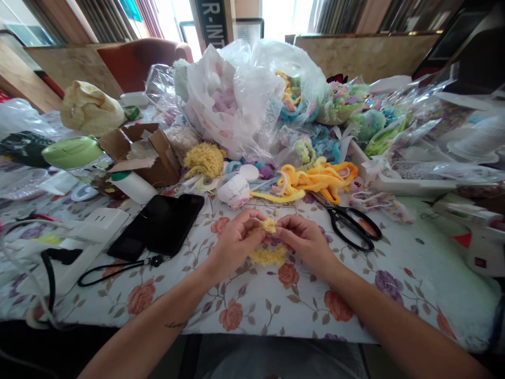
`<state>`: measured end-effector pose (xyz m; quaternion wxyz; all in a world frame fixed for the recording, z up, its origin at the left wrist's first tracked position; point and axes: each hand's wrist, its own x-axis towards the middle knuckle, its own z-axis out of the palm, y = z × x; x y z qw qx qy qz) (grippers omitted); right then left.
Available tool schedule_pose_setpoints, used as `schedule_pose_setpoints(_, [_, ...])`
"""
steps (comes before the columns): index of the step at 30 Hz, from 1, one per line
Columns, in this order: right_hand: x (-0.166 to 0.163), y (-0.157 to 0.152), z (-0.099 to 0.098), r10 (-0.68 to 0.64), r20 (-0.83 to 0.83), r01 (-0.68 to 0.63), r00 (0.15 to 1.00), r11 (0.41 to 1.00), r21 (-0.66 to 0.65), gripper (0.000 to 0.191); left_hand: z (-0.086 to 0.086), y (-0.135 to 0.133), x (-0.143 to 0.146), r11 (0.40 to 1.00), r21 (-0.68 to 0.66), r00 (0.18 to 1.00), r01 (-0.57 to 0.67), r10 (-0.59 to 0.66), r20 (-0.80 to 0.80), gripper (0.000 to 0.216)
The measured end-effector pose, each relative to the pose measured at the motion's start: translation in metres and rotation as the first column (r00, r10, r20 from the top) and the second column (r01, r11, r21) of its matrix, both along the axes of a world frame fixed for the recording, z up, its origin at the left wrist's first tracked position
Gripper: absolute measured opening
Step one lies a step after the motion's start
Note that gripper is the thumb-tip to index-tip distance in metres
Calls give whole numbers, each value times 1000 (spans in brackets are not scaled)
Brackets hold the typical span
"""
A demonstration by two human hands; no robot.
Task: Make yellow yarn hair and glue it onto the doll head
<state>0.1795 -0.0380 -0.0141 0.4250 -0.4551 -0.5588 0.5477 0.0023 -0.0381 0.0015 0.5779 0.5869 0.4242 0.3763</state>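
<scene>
My left hand (232,242) and my right hand (305,239) meet over the flowered tablecloth (276,300). Both pinch a strip of fuzzy yellow yarn (269,226) between fingertips, and a looser length of the same yarn (269,256) hangs down between my palms. Black scissors (351,223) lie just right of my right hand. A black phone (158,223) with a wrist strap lies to the left of my left hand.
A ball of yellow fuzzy yarn (205,159), orange and yellow chenille strips (315,181), a white roll (233,190) and clear bags of plush pieces (244,95) crowd the back. A torn cardboard box (142,152), a white power strip (94,226) and a glue gun (477,231) flank the sides.
</scene>
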Motion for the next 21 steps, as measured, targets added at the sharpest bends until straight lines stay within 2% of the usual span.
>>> schedule_pose_setpoints(4, [-1,-4,2,-59,94,52,994,996,77,16,2,-1,2,995,-60,996,-81,83,30,28])
schedule_pose_setpoints(7, [-2,-9,4,-174,226,110,959,956,271,11,-2,-1,3,991,-31,991,-134,134,3,29])
schedule_pose_setpoints(9, [-3,-13,3,-254,303,102,919,893,439,5,-3,-2,4,987,1,987,-160,160,-18,28])
schedule_pose_setpoints(12, [-5,-14,0,-341,366,6,866,739,674,13,-2,-4,4,987,26,986,-161,162,-38,26])
schedule_pose_setpoints(14, [-6,-14,-2,-368,388,-80,845,630,772,15,-1,-5,5,987,40,986,-157,159,-52,26])
schedule_pose_setpoints(16, [-5,-13,-3,-370,415,-144,831,579,803,15,1,-6,5,988,53,987,-142,146,-68,25])
schedule_pose_setpoints(18, [-5,-12,-3,-340,440,-164,831,607,778,12,1,-6,4,991,62,990,-116,120,-75,23])
schedule_pose_setpoints(21, [-3,-11,-2,-290,412,-65,864,747,661,8,0,-5,3,995,71,994,-68,74,-83,19])
